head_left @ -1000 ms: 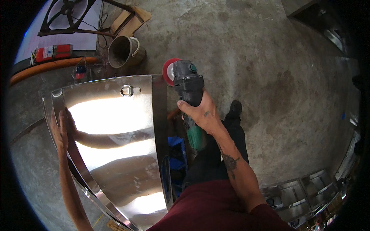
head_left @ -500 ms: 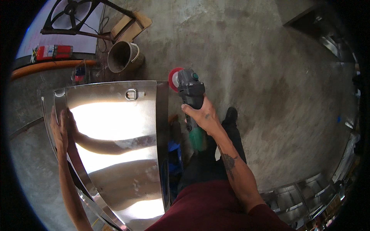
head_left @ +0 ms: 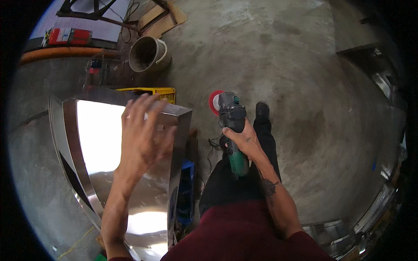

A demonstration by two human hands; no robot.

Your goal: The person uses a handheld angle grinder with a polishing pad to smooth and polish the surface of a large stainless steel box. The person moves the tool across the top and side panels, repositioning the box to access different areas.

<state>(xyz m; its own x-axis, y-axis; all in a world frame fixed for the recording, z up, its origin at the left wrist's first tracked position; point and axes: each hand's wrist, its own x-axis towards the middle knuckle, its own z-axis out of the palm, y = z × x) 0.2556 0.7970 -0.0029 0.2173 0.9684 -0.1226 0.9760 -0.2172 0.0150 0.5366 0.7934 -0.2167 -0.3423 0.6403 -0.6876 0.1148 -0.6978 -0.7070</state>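
A black and green angle grinder [head_left: 234, 130] with a red disc [head_left: 214, 102] is in my right hand [head_left: 246, 137], whose fingers wrap round its body. The grinder hangs to the right of the shiny sheet-metal panel [head_left: 101, 178], with the disc at the far end and apart from the metal. Over the panel's far right part is my left hand [head_left: 143, 130], its fingers spread and slightly blurred. Whether the left hand touches the metal I cannot tell. It hides most of the area where a ring-shaped fitting was visible earlier.
Beyond the panel are a yellow crate [head_left: 167, 93], a bucket [head_left: 147, 54], a red fire extinguisher [head_left: 69, 36] and an orange pipe [head_left: 65, 53]. A blue container [head_left: 186, 191] stands between the panel and my legs. Metal sheets [head_left: 374, 209] lie at the right.
My left hand has left the panel's left edge and moved right, over the panel. The grinder sits slightly farther right and lower in view. A yellow crate now shows behind the panel.
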